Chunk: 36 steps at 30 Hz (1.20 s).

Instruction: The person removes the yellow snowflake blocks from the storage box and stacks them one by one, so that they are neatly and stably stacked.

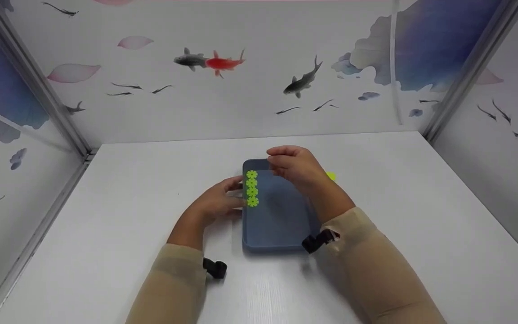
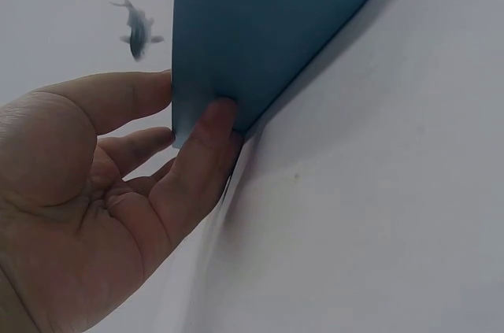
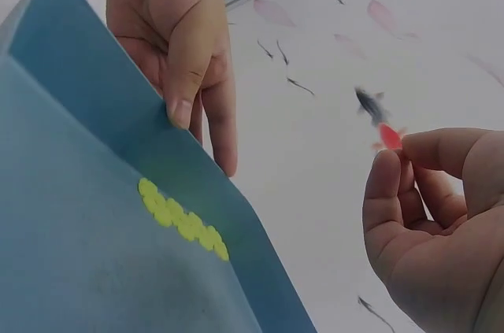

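A blue-grey tray (image 1: 281, 229) lies lengthwise on the white table. Inside it, along the left side, small yellow-green flower-shaped pieces (image 1: 252, 192) form a line. My left hand (image 1: 217, 198) is at the tray's left side, its fingers spread and fingertips against the outer wall; in the left wrist view one finger (image 2: 214, 124) presses that wall. Over the tray's far end my right hand (image 1: 297, 167) is raised, apart from the tray. Its fingers are bent and thumb and forefinger tips meet in the right wrist view, with nothing visibly held between them.
Something yellow (image 1: 331, 175) shows on the table right of the tray, mostly hidden behind my right wrist. White panels (image 1: 259, 108) printed with fish and petals enclose the table at the back and sides. A black wrist camera (image 1: 315, 242) overhangs the tray's near right corner.
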Each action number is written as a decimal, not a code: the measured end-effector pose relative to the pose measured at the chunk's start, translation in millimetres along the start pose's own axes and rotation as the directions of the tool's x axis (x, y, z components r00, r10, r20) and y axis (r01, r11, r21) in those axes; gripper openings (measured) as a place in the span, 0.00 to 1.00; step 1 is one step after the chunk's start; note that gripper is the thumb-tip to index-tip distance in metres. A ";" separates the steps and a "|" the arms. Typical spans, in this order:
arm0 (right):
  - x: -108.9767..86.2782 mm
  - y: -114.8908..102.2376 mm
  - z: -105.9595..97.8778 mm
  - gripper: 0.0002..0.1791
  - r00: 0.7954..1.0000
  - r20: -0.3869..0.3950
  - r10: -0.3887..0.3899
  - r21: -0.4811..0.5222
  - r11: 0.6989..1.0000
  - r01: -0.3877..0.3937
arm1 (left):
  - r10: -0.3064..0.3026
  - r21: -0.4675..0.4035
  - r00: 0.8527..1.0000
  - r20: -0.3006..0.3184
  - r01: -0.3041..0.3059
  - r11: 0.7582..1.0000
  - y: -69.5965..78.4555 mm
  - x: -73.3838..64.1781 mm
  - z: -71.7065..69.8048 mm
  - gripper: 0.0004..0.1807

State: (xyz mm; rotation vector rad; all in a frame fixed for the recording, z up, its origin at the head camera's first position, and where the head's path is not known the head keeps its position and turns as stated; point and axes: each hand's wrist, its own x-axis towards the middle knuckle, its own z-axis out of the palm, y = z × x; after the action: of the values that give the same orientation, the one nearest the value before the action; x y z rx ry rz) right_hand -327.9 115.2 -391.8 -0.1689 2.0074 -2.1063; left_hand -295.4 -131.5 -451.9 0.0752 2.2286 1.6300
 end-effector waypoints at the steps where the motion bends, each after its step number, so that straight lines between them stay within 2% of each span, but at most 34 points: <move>1: 4.7 -0.3 2.8 0.12 1.000 0.002 0.009 0.008 1.000 -0.009 | 0.001 0.004 1.000 -0.003 -0.001 1.000 0.0 -0.1 0.0 0.46; 8: 39.2 7.7 16.4 0.12 0.998 -0.004 0.058 0.052 0.997 -0.057 | -0.002 0.006 1.000 0.001 0.002 1.000 -0.4 0.9 0.6 0.46; 14: 55.7 23.6 20.6 0.12 0.994 -0.041 0.097 -0.005 0.995 -0.097 | 0.017 -0.016 1.000 0.020 -0.017 1.000 -1.6 2.2 2.0 0.46; 18: 62.3 35.3 19.7 0.12 0.992 -0.067 0.105 -0.065 0.992 -0.109 | 0.028 -0.030 0.999 0.029 -0.027 0.999 -1.4 2.5 2.6 0.47; 25: 68.6 54.3 15.1 0.11 0.986 -0.080 0.145 -0.192 0.969 -0.158 | 0.026 -0.026 0.999 0.028 -0.025 0.999 -2.5 3.7 1.1 0.47; 32: 71.7 62.4 15.6 0.11 0.991 -0.074 0.112 -0.253 0.959 -0.128 | 0.015 -0.033 0.999 0.034 -0.014 0.999 -1.6 2.4 -1.5 0.47; 36: 72.4 65.6 18.1 0.13 0.992 -0.071 0.101 -0.313 0.942 -0.118 | 0.004 -0.039 0.999 0.038 -0.002 0.999 0.1 1.5 -1.4 0.47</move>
State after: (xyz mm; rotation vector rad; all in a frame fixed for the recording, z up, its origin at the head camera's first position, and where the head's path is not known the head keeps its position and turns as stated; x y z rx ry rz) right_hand -388.2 77.8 -461.4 -0.0506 2.3200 -1.7289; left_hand -297.3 -132.4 -451.8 0.0986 2.1693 1.6587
